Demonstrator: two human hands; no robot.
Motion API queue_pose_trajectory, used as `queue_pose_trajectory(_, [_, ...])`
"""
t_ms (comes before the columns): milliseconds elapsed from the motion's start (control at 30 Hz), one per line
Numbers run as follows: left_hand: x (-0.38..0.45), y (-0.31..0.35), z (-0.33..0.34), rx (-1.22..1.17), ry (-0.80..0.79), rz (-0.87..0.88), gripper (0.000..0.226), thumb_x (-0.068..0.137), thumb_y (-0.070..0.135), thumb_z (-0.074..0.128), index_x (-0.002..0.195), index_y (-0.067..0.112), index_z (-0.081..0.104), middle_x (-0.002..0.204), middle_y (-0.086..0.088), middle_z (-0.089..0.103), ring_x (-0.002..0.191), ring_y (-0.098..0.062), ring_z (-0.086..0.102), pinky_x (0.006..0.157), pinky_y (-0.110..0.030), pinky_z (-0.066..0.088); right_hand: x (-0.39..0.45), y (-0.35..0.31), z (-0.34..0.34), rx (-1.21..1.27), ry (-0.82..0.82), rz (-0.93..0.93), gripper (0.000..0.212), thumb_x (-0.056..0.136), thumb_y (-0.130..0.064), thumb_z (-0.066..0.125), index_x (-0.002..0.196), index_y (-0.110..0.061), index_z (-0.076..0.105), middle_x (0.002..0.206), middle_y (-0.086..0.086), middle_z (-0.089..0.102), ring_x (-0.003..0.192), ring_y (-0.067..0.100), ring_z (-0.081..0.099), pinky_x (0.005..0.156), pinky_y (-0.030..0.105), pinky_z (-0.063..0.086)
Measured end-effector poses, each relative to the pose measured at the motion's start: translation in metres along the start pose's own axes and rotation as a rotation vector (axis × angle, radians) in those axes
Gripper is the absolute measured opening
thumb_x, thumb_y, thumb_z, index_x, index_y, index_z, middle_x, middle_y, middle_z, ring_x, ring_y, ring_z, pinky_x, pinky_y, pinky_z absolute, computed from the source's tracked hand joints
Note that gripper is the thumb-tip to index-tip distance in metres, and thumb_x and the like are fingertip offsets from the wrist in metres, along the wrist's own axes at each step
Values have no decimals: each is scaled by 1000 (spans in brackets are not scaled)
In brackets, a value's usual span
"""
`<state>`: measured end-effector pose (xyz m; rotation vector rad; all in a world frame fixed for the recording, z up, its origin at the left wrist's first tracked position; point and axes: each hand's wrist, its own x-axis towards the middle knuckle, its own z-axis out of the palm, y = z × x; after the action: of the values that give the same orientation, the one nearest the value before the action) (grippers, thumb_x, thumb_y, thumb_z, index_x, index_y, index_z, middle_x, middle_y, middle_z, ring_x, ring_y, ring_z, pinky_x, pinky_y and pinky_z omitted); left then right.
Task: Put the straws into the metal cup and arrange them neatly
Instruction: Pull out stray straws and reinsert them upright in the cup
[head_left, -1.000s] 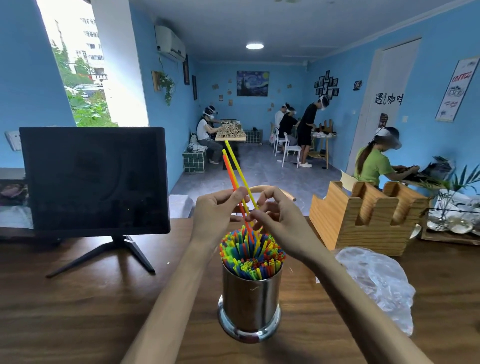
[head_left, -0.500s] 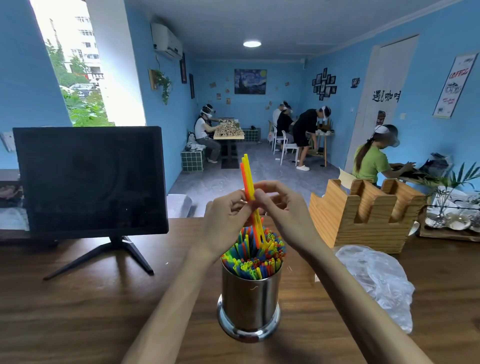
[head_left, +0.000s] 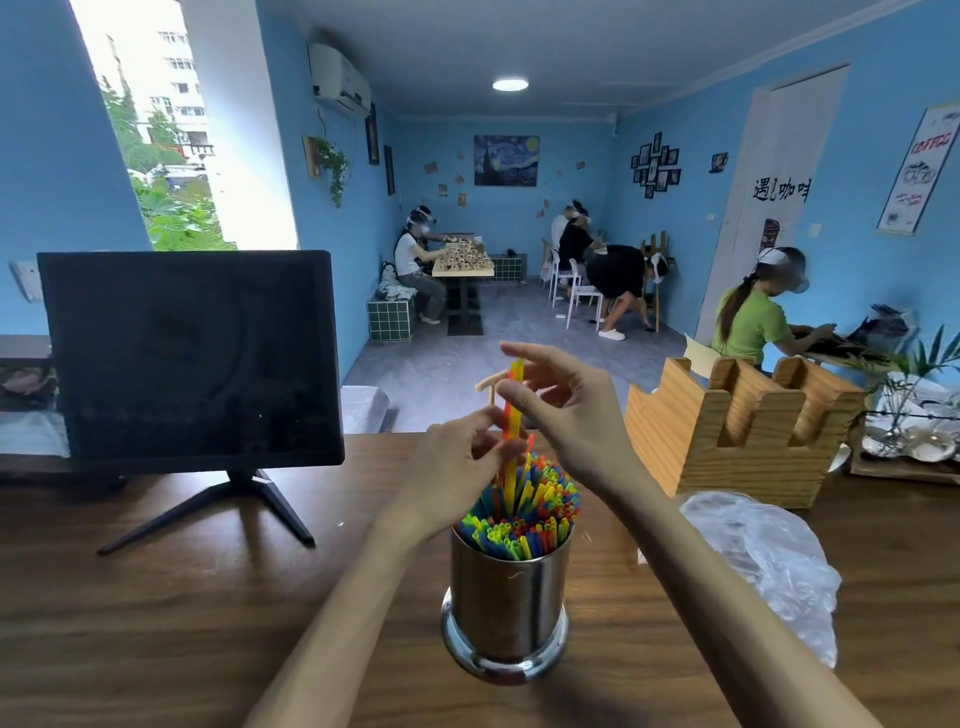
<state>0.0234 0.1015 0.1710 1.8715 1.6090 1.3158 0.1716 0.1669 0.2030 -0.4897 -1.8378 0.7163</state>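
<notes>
A: What could go wrong here?

B: Start at the left hand (head_left: 457, 462). Its fingers are curled and pinch two straws (head_left: 513, 415), one orange and one yellow, low on their length, just above the bundle. The cup (head_left: 509, 603) is packed full, so the tips may catch on the tops of the others and bend rather than slide down. A hard push could buckle them.

A: And the right hand (head_left: 566, 410)?

B: It hovers at the top of the pair, fingers loosely spread; I cannot tell if the thumb touches them. If it presses off-centre, the straws could splay or the cup could rock on the table (head_left: 156, 623).

A: How does the cup look?

B: Shiny steel, upright, with a flared base, standing near the table's front edge between the forearms. The straws fill it to the rim, mixed green, yellow, blue and orange, mostly level but fanning slightly rightward.
</notes>
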Motion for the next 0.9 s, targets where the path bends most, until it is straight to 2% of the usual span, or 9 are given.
queue_pose_trajectory(100, [-3, -14, 7, 27, 12, -45, 3, 95, 38, 70, 91, 38, 70, 88, 13, 74, 87, 0, 67, 79, -26, 53, -7, 7, 4, -129, -20, -38, 43, 92, -22, 75, 130, -35, 61, 90, -7, 71, 85, 10, 67, 71, 27, 55])
queue_pose_trajectory(200, [-5, -28, 13, 113, 67, -25, 7, 89, 39, 74, 92, 34, 78, 91, 14, 72, 92, -5, 64, 82, -36, 54, -16, 19, 10, -257, -15, -91, 20, 91, -21, 75, 110, -25, 73, 92, -11, 73, 81, 7, 65, 70, 26, 53])
queue_pose_trajectory(300, [-8, -35, 16, 102, 129, 6, 8, 88, 34, 73, 94, 34, 79, 95, 16, 73, 96, -4, 63, 85, -38, 53, -26, 35, 13, -311, -20, -69, 15, 90, -25, 76, 104, -26, 77, 93, -12, 74, 83, 4, 65, 74, 18, 50])
queue_pose_trajectory(367, [-10, -37, 18, 75, 161, 7, 18, 89, 29, 69, 104, 35, 77, 103, 18, 73, 104, -4, 63, 90, -34, 52, -30, 42, 16, -340, -34, -3, 16, 88, -29, 77, 104, -29, 79, 95, -11, 73, 91, 1, 62, 80, 15, 47])
queue_pose_trajectory(433, [-13, -39, 23, 22, 158, -7, 28, 93, 19, 65, 116, 33, 75, 120, 18, 71, 122, -5, 59, 102, -29, 48, -34, 46, 17, -318, -59, 78, 15, 88, -33, 77, 102, -29, 80, 98, -10, 73, 101, -2, 59, 87, 15, 45])
queue_pose_trajectory(533, [-19, -46, 30, -80, 142, -103, 36, 102, 18, 57, 134, 33, 65, 145, 13, 56, 145, -3, 38, 119, -29, 33, -38, 49, 17, -267, -115, 124, 16, 93, -38, 70, 98, -29, 82, 100, -18, 73, 109, -1, 58, 94, 21, 45])
queue_pose_trajectory(633, [-20, -54, 32, -148, 160, -120, 34, 104, 26, 55, 136, 36, 63, 140, 19, 60, 137, 1, 47, 116, -32, 41, -39, 50, 16, -242, -160, 134, 23, 98, -41, 61, 99, -29, 81, 106, -22, 73, 113, -5, 58, 100, 24, 44])
queue_pose_trajectory(767, [-19, -51, 33, -179, 179, -128, 32, 105, 23, 55, 131, 37, 67, 128, 24, 66, 127, 5, 55, 111, -33, 47, -41, 51, 15, -236, -187, 191, 35, 99, -52, 49, 108, -35, 79, 113, -25, 70, 121, -11, 52, 105, 21, 40])
queue_pose_trajectory(900, [-18, -58, 32, -158, 152, -139, 32, 105, 26, 52, 129, 40, 67, 129, 23, 67, 128, -1, 57, 110, -38, 49, -43, 50, 12, -260, -272, 217, 40, 104, -51, 40, 120, -37, 74, 129, -23, 66, 136, -5, 43, 111, 24, 32])
